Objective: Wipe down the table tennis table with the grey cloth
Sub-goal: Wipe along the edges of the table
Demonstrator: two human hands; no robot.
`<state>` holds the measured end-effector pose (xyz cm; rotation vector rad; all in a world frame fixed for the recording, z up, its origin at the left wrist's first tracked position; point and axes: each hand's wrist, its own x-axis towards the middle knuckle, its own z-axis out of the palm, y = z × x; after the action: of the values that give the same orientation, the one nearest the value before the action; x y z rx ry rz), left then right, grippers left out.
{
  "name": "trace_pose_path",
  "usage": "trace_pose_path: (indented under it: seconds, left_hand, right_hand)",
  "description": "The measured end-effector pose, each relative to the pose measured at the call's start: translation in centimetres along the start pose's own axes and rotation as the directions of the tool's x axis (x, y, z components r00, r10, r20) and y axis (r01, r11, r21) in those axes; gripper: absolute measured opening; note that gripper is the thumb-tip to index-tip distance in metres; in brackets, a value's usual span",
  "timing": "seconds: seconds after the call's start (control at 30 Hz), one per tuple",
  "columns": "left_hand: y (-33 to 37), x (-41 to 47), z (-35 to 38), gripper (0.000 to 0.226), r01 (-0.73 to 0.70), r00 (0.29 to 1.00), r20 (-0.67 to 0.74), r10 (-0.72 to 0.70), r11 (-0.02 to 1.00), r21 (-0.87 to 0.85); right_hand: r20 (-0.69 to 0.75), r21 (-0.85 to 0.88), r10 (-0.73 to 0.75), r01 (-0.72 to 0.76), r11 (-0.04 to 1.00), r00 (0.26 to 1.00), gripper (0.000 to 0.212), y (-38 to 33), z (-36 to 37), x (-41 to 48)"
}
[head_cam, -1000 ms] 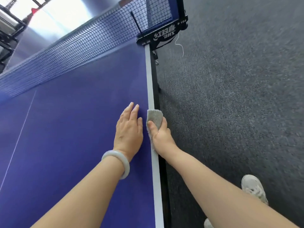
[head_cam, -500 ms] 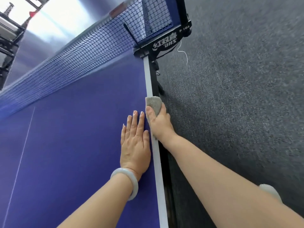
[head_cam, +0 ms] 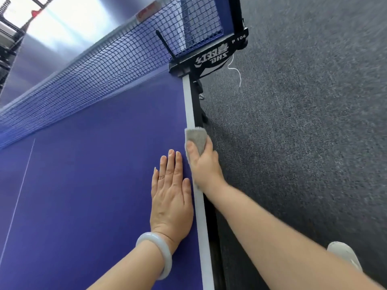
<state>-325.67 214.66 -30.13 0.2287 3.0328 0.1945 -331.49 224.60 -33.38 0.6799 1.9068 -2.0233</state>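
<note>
Right grip [head_cam: 204, 166] is closed round the grey cloth [head_cam: 195, 137]. The thumb lies on top by the white edge line [head_cam: 189, 105] and the other fingers wrap down over the side of the bench [head_cam: 94, 185]. The folded cloth thus straddles the bench's right-hand edge, with a wad of it poking out ahead of the knuckles toward the far net clamp [head_cam: 209, 59]. Left grip [head_cam: 170, 197] is wide and flat, fingers straight and close together. It rests palm down on the blue surface just beside the right one and holds nothing. A pale bangle [head_cam: 156, 254] sits on that wrist.

The step in hand looks like wiping the side edge toward the net [head_cam: 104, 76]. To do it well, pinch the cloth against both the white stripe and the vertical side, and press evenly. One long stroke should carry it away from the body, stopping just short of the clamp. That way the cloth does not snag on the bracket or on the loose white string [head_cam: 236, 74] hanging there. The flat hand seems to serve as a brace, and lifting it to follow along would be better than dragging it, to avoid leaving prints. Whether the broad blue field to the left has been wiped cannot be told.
</note>
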Motion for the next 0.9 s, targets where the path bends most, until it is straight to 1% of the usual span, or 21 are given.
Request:
trace_pose_path:
  seconds: [0.07,0.13,0.27,0.37,0.47,0.57,0.63,0.7,0.77,0.8,0.9]
  left_hand:
    - [0.1,0.0,-0.1,0.062,-0.003,1.0,0.007,0.003,1.0,0.005]
    - [-0.1,0.1,-0.2,0.062,-0.004,1.0,0.015,0.004,1.0,0.015]
    - [0.1,0.1,-0.2,0.062,-0.007,1.0,0.017,0.006,0.999,0.033]
    - [0.1,0.1,-0.3,0.061,-0.003,1.0,0.024,0.003,1.0,0.028]
    - [0.1,0.2,-0.4,0.061,0.002,1.0,0.029,-0.003,1.0,0.024]
    - [0.6,0.0,-0.7,0.061,-0.001,1.0,0.029,0.0,1.0,0.021]
    - [0.7,0.2,-1.2,0.062,-0.014,1.0,-0.003,0.014,1.0,0.009]
    - [0.6,1.3,-1.8,0.057,-0.029,0.998,-0.062,0.027,0.999,-0.018]
    - [0.6,3.6,-2.1,0.045,0.008,0.995,-0.098,-0.015,0.997,-0.076]
    - [0.8,5.0,-2.3,0.044,0.021,0.996,-0.089,-0.029,0.996,-0.09]
    - [1.5,8.6,-1.9,0.054,-0.012,1.0,-0.022,0.011,0.999,-0.048]
  right_hand:
    - [0.003,0.014,0.008,-0.008,1.0,1.0,0.072,-2.4,-0.3,3.7]
    - [0.021,0.02,-0.015,0.015,1.0,1.0,0.07,-3.4,-0.5,5.1]
    - [-0.01,-0.014,-0.094,0.094,0.996,0.996,0.067,-1.2,-0.4,0.9]
    - [-0.013,-0.019,-0.079,0.078,0.997,0.997,0.069,0.4,-0.1,-2.2]
    - [-0.037,-0.045,-0.07,0.068,0.997,0.997,0.069,-0.7,0.2,0.4]
    - [-0.029,-0.01,-0.06,0.06,0.998,0.998,0.068,-3.1,0.0,4.5]
    - [-0.014,-0.001,-0.078,0.078,0.997,0.997,0.068,-3.6,0.0,5.6]
    - [0.003,0.005,-0.094,0.094,0.996,0.996,0.069,-3.3,0.0,5.9]
    - [0.011,0.017,-0.102,0.102,0.995,0.995,0.069,-2.9,0.0,6.1]
    - [0.012,0.024,-0.103,0.103,0.994,0.995,0.069,-2.8,0.0,6.2]
    - [0.018,0.048,-0.113,0.112,0.993,0.993,0.069,-2.7,0.0,6.5]
